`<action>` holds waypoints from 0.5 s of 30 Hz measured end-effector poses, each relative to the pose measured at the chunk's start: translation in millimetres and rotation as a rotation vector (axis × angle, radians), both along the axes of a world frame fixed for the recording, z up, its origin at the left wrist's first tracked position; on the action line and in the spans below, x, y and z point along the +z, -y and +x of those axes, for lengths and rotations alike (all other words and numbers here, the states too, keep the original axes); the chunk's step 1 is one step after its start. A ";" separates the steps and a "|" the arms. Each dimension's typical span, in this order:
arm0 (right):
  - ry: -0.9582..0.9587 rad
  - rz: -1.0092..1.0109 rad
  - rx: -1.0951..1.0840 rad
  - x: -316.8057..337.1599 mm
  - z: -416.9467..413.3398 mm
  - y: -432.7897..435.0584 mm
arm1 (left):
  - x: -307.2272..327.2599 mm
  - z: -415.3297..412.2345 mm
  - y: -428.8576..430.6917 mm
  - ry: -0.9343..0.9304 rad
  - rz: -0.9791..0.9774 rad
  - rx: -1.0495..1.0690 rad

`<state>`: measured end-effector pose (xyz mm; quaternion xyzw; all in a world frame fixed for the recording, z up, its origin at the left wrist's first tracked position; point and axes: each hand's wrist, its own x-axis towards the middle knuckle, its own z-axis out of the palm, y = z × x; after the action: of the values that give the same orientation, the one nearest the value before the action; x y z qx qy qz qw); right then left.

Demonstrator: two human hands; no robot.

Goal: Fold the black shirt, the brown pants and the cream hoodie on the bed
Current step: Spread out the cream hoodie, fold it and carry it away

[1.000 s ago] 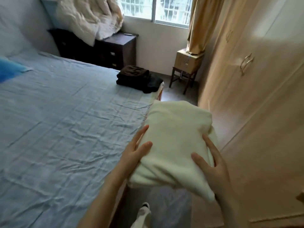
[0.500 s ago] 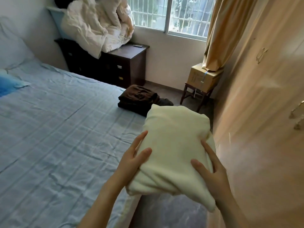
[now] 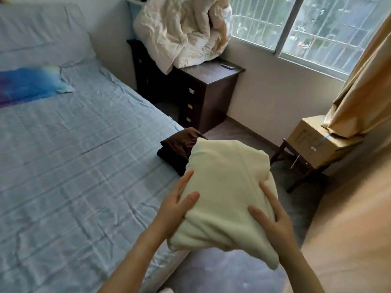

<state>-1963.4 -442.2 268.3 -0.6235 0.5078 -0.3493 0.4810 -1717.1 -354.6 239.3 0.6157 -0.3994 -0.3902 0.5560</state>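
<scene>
— Gripping what, with the left hand [image 3: 179, 206] and right hand [image 3: 273, 218]?
— Clasping the folded cream hoodie [image 3: 226, 187] by its two sides, thumbs on top.
— Held where?
— Up over the bed [image 3: 84, 166] edge, partly hiding the folded brown pants [image 3: 177, 149] lying there.

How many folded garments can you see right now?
2. The cream hoodie is held between the left hand and right hand; the brown pants lie on the bed behind it. The black shirt may be hidden.
</scene>
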 end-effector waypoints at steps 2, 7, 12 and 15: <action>-0.006 0.009 0.071 1.9 6.1 55.1 | 0.6 1.5 39.3 -0.010 0.016 0.050; -0.020 0.044 0.255 -6.6 49.1 182.7 | -15.1 26.3 132.3 -0.032 0.031 0.201; -0.084 0.047 0.426 -34.3 122.8 309.9 | -51.1 71.9 226.0 -0.085 0.039 0.335; -0.138 0.061 0.538 -55.0 174.7 380.5 | -72.1 100.2 276.9 -0.128 0.073 0.385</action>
<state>-1788.7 -822.6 213.3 -0.7432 0.3659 -0.1504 0.5395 -1617.0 -631.6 167.2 0.6745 -0.2237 -0.3292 0.6218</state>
